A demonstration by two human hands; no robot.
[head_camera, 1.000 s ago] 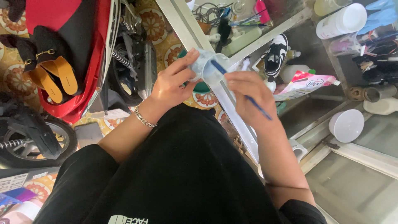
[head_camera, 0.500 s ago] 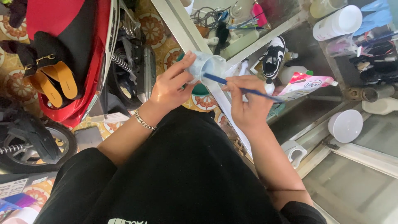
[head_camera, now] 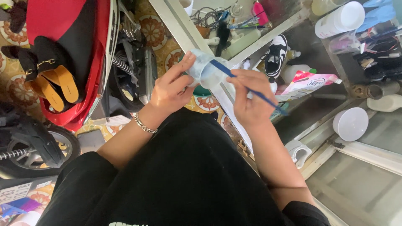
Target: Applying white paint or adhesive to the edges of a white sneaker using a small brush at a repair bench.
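item: pale translucent plastic cup (head_camera: 204, 71), held tipped on its side above the lap, just off the near edge of the glass display cabinet (head_camera: 368, 184); left hand (head_camera: 169, 90) grasps it, fingers (head_camera: 184, 62) curled over the wall and the thumb beneath; a metal bracelet (head_camera: 143, 124) sits on that wrist; right hand (head_camera: 249, 102) pinches a thin blue brush (head_camera: 247, 86), fingers closed on the shaft, its far end lying across the cup's mouth; judged handling: the cup looks light, thin-walled and somewhat bendable, likely to buckle under a hard squeeze, so best taken around the wall near the base, as it is held now; the brush looks stiff, slight and easy to roll, best pinched mid-shaft; surroundings, placed from the cabinet: inside it a black and white shoe (head_camera: 276, 56), a pink pouch (head_camera: 307, 83), a white bowl (head_camera: 351, 123), white tubs (head_camera: 339, 19) toward the far end; well to its left a red scooter (head_camera: 67, 50) bearing tan sandals (head_camera: 56, 86); patterned floor tiles (head_camera: 161, 31) between scooter and cabinet.
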